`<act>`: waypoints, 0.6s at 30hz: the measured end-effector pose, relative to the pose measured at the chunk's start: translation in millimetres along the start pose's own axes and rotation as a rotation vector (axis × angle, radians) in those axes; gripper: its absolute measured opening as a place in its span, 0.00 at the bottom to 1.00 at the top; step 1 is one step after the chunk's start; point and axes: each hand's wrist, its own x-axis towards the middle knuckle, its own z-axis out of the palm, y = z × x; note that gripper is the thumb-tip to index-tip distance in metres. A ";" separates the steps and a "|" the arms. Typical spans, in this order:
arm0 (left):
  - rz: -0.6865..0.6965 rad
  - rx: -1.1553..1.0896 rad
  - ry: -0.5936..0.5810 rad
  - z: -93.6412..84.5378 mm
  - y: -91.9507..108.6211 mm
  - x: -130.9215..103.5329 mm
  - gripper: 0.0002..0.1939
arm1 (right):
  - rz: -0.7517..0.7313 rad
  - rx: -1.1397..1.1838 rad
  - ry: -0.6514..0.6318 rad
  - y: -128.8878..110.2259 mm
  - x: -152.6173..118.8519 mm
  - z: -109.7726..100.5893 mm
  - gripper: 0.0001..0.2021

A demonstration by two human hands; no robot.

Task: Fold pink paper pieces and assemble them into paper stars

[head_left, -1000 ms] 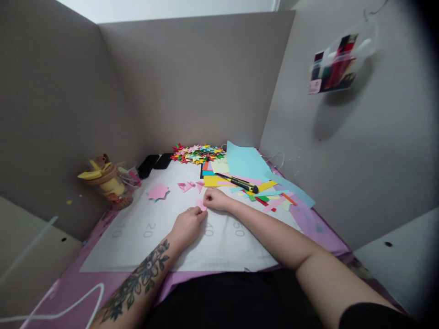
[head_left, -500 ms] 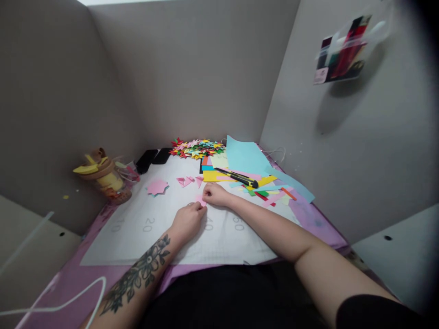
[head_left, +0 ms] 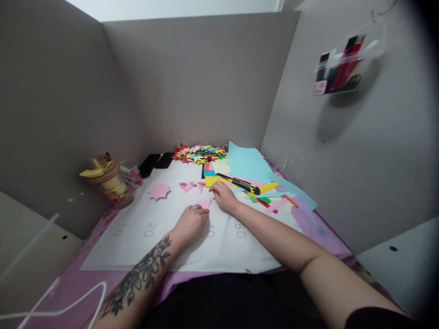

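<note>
My left hand [head_left: 192,223] has its fingertips closed on the lower edge of a small pink paper piece [head_left: 205,203] lying on the white sheet [head_left: 137,251]. Just to the right of that piece is my right hand [head_left: 224,196], its fingers bent but apart, with nothing visible in them. Several small folded pink papers [head_left: 190,186] lie beyond the hands. Further left is a pink star-edged paper shape [head_left: 159,191] stacked over a bluish one.
A yellow-black utility knife [head_left: 240,183] rests on coloured paper strips [head_left: 270,201]. Behind are light-blue paper [head_left: 248,161] and a heap of coloured paper stars [head_left: 199,154]. On the left stand a drink cup [head_left: 113,185] and dark phones [head_left: 150,164]. Grey partitions [head_left: 202,82] enclose the table.
My right hand has come away from the pink paper piece, moving slightly right, and its fingers have loosened. More of the piece now shows beside my left fingertips. The camera view has tilted up slightly.
</note>
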 end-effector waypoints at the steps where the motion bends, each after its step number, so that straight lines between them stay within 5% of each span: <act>1: -0.005 -0.001 0.002 0.1 -0.7 -0.1 0.14 | -0.129 0.069 -0.041 -2.2 -4.5 -2.8 0.15; 4: -0.020 -0.010 0.001 0.5 -1.1 -1.7 0.14 | -0.371 0.162 -0.203 -9.2 -19.0 -9.8 0.17; 18: -0.043 0.001 -0.021 -1.7 15.1 -16.4 0.12 | -0.327 -0.180 -0.419 -30.0 -18.3 -27.0 0.09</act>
